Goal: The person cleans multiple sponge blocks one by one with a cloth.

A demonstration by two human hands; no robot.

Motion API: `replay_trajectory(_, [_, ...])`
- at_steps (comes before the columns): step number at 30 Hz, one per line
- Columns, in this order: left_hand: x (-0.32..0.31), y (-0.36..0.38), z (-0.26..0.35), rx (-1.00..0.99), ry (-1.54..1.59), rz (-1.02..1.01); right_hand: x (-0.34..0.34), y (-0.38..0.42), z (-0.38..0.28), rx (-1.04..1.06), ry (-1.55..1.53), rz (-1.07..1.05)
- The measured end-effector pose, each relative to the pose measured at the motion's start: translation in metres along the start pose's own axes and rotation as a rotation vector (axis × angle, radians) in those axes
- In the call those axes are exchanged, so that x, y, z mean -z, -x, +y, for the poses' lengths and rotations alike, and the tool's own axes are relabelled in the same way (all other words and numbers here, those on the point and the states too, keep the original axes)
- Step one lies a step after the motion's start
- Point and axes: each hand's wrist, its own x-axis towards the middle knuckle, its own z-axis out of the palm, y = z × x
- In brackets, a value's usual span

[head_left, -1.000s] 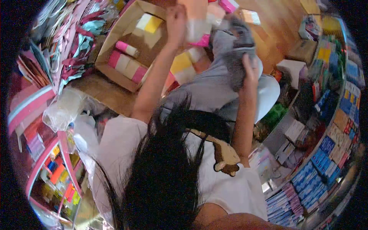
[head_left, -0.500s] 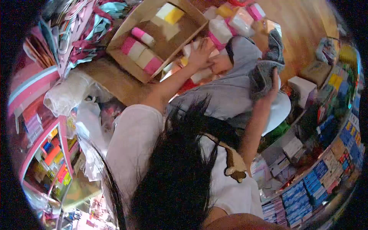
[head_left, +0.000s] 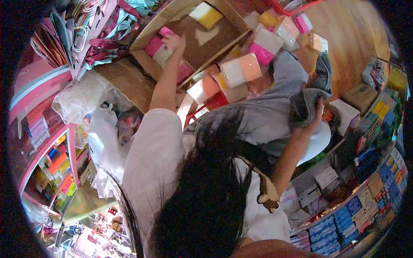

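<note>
My left hand (head_left: 174, 43) is inside the cardboard box (head_left: 144, 64), its fingers closed round a small pink-and-white pack (head_left: 167, 32). Beneath it lie a larger pink-and-white block (head_left: 155, 46) and another with a pink end (head_left: 185, 72). A yellow-and-white block (head_left: 205, 16) sits at the box's far side. My right hand (head_left: 319, 111) is against the rolled cuff of my grey jeans (head_left: 303, 103); most of its fingers are hidden. Beside the box lie clear-wrapped two-colour blocks, among them an orange-and-white one (head_left: 241, 69) and a pink-and-white one (head_left: 266, 45).
On the left are paper bags (head_left: 81, 34) with ribbons, a white mesh roll (head_left: 81, 96) and a white plastic bag (head_left: 103, 142). Packaged goods (head_left: 331, 228) line the curved shelf at right. Wood floor (head_left: 348, 30) shows at upper right.
My left hand has moved left from the wrapped blocks beside the box onto the small pink-and-white pack inside it. My right hand remains by the cuff. The whole view has shifted slightly.
</note>
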Motion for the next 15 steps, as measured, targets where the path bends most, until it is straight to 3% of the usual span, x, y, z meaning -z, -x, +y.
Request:
replay_trajectory(7, [-0.004,0.033,-0.062,0.177,-0.325,-0.472,-0.014,0.004,-0.001,-0.042,-0.087,0.043])
replay_trajectory(13, [0.015,0.066,-0.051,0.166,-0.339,-0.541,-0.02,-0.003,0.0,0.004,-0.087,-0.067])
replay_trajectory(15, [-0.019,0.055,-0.086,0.071,-0.26,-0.479,-0.021,-0.003,0.001,0.043,-0.083,-0.081])
